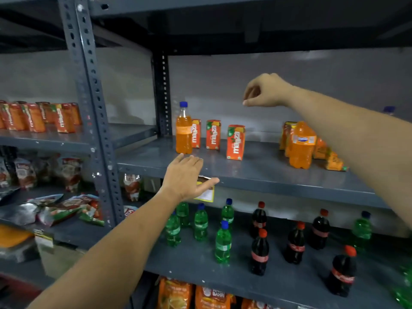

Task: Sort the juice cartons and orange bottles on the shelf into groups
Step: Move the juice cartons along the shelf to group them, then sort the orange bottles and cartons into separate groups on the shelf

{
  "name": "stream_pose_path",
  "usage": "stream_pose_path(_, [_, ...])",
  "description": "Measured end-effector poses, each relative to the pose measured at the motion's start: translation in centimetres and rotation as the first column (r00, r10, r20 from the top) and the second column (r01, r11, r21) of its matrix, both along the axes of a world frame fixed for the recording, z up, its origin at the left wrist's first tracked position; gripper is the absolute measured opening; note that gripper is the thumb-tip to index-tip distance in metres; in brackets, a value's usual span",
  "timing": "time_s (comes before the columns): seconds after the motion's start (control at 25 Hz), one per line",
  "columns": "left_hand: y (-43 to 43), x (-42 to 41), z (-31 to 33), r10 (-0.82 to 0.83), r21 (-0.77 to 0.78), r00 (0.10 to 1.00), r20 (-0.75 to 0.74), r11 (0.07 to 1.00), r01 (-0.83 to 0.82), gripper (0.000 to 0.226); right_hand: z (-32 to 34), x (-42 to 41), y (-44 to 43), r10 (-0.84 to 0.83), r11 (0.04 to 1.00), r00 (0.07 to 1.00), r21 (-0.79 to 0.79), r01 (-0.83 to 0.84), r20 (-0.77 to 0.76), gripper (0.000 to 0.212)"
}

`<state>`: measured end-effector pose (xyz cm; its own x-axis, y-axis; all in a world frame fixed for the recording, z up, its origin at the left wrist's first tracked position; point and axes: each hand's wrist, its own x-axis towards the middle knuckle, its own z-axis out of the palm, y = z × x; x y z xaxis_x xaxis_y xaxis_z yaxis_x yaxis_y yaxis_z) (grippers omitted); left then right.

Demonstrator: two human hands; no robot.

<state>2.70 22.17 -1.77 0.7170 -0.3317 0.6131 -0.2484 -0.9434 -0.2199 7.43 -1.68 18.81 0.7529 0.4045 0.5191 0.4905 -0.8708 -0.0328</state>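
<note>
While three Maaza cartons (213, 134) stand grouped just right of the blue-capped orange bottle (184, 129), the left hand (186, 175) hovers below it, open, empty; the right hand (265, 91), loosely curled, grasps nothing.

Dim light — dark grey slotted-steel shelving (263, 175) stands against a plain grey wall (223, 85).

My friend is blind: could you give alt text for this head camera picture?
Two bare hands reach over a grey shelf: the left hand open near an orange bottle beside three juice cartons, the right hand empty, fingers curled, above a second orange bottle.
</note>
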Motion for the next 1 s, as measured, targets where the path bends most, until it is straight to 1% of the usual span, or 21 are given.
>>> stream_pose_path(0.12, [3.9, 1.5, 0.1, -0.089, 0.02, 0.995, -0.045, 0.996, 0.09, 0.101, -0.6, 2.2, 6.3, 0.018, 0.999, 0.997, -0.026, -0.02, -0.073, 0.034])
stream_pose_path(0.2, [5.5, 2.7, -0.1, -0.159, 0.027, 0.984, -0.075, 0.987, 0.161, 0.093, -0.8, 3.5, 10.2, 0.013, 1.0, 0.995, -0.019, -0.015, -0.101, 0.044])
stream_pose_path(0.28, [6.2, 3.8, -0.9, -0.212, 0.005, 0.976, -0.049, 0.977, 0.212, 0.086, -0.9, 4.6, 13.1, -0.003, 1.0, 0.994, -0.013, 0.002, -0.107, 0.054])
stream_pose_path(0.32, [6.3, 4.1, -1.3, -0.238, -0.015, 0.971, -0.014, 0.971, 0.238, 0.083, -0.9, 5.1, 14.2, -0.011, 1.0, 0.993, -0.011, 0.01, -0.114, 0.056])
stream_pose_path(0.48, [6.7, 5.3, -2.1, -0.292, -0.049, 0.949, 0.119, 0.953, 0.299, 0.075, -1.6, 6.7, 17.5, -0.002, 1.0, 0.978, 0.011, 0.005, -0.208, 0.051])
stream_pose_path(0.56, [6.8, 5.3, -2.3, -0.303, -0.05, 0.941, 0.152, 0.948, 0.314, 0.072, -2.0, 7.0, 18.5, 0.018, 0.999, 0.978, 0.04, -0.01, -0.206, 0.042])
stream_pose_path(0.64, [6.9, 5.3, -2.4, -0.299, -0.038, 0.94, 0.164, 0.95, 0.309, 0.071, -1.9, 6.8, 18.9, 0.032, 0.997, 0.984, 0.079, -0.019, -0.177, 0.035])
stream_pose_path(0.72, [6.9, 5.3, -2.3, -0.299, -0.033, 0.937, 0.18, 0.95, 0.309, 0.069, -1.5, 6.1, 18.5, 0.033, 0.997, 0.986, 0.077, -0.021, -0.164, 0.032])
stream_pose_path(0.88, [7.1, 5.2, -2.3, -0.304, -0.044, 0.933, 0.192, 0.947, 0.318, 0.068, -1.0, 3.7, 15.2, 0.0, 0.996, 0.975, 0.09, 0.02, -0.22, 0.027])
stream_pose_path(1.0, [7.2, 4.7, -1.8, -0.292, -0.066, 0.946, 0.144, 0.951, 0.303, 0.073, -0.7, 1.0, 11.1, -0.006, 0.989, 0.968, 0.139, 0.042, -0.249, 0.026])
